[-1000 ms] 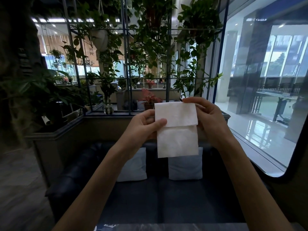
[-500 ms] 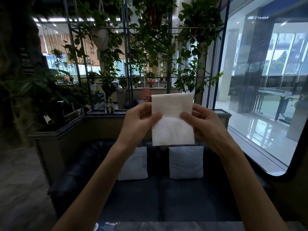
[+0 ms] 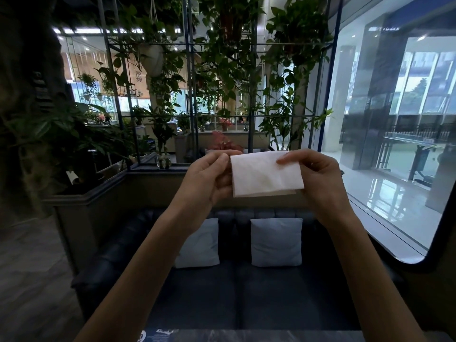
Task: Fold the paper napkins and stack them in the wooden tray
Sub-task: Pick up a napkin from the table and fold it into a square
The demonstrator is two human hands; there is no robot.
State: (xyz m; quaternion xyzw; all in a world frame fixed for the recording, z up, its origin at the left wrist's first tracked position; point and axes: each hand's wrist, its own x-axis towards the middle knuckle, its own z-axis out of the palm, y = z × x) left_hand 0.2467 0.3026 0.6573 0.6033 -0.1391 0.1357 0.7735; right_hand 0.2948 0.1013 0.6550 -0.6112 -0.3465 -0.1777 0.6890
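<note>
A white paper napkin [image 3: 266,175] is held up in the air in front of me, folded into a wide, short rectangle with layered edges showing along its bottom. My left hand [image 3: 209,177] pinches its left edge between thumb and fingers. My right hand [image 3: 320,178] grips its right side, thumb lying across the top right corner. No wooden tray is in view.
A dark sofa [image 3: 246,292] with two pale cushions [image 3: 276,241] faces me below the hands. A sliver of a dark table edge [image 3: 246,336] shows at the bottom. Behind stand a metal plant rack [image 3: 190,95] and, to the right, a large window [image 3: 394,144].
The napkin went from a tall strip with its top flap folded down to a shorter, wider folded rectangle. Both hands kept hold of it and dropped slightly.
</note>
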